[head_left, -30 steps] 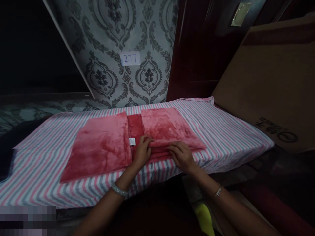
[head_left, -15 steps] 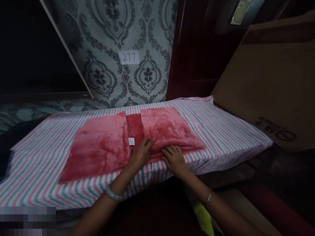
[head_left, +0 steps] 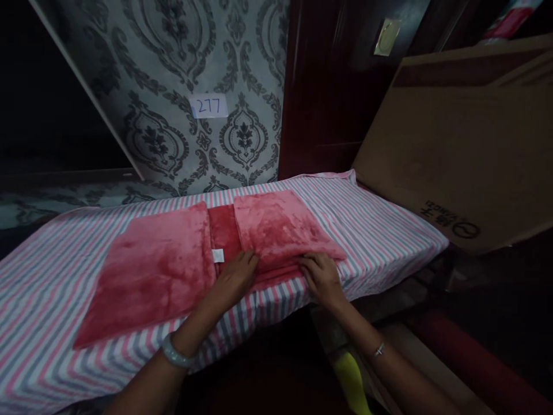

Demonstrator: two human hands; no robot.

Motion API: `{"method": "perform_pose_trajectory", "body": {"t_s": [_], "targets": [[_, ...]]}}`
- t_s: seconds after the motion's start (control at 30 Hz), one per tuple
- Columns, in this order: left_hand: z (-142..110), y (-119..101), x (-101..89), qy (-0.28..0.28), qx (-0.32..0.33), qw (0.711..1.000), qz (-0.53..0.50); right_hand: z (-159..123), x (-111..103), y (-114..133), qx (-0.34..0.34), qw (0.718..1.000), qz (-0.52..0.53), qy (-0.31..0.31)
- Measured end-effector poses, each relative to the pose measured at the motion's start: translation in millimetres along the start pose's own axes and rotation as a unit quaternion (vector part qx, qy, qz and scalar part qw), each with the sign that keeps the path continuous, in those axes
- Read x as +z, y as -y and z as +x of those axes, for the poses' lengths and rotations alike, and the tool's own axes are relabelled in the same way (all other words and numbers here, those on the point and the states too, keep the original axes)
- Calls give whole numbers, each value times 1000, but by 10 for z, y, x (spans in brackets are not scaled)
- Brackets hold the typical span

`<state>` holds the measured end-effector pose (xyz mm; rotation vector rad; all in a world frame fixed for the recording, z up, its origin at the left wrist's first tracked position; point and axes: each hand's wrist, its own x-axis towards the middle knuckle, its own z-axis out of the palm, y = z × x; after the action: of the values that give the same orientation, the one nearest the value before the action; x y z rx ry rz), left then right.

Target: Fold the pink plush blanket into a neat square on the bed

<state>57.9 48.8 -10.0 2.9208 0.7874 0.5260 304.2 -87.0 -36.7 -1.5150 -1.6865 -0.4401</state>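
A plush red-pink blanket (head_left: 149,262) lies folded inward from both sides, with a darker red strip and a small white label between the two panels. At the near edge of the right panel, my left hand (head_left: 239,274) has its fingers closed on the fabric by the inner corner. Farther right along that same edge, my right hand (head_left: 321,278) pinches the blanket, its fingertips partly hidden by the cloth. Layered folds show between the two hands.
Beneath the blanket spreads a striped cloth (head_left: 371,230) covering a long table. A large cardboard box (head_left: 458,144) stands at the right. On the patterned wall is a paper marked 277 (head_left: 209,106); a dark screen (head_left: 52,92) is at the left.
My right hand slid left along the blanket's near edge, then moved back right. My left hand stays near the inner corner, now slightly lower. The camera view has turned a little to the right.
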Motion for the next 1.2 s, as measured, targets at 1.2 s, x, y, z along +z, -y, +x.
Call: {"method": "perform_pose_trajectory", "body": {"t_s": [1.2], "targets": [[-130, -175, -37, -102, 41, 992, 57, 92, -36, -146, -81, 988, -126, 33]]}}
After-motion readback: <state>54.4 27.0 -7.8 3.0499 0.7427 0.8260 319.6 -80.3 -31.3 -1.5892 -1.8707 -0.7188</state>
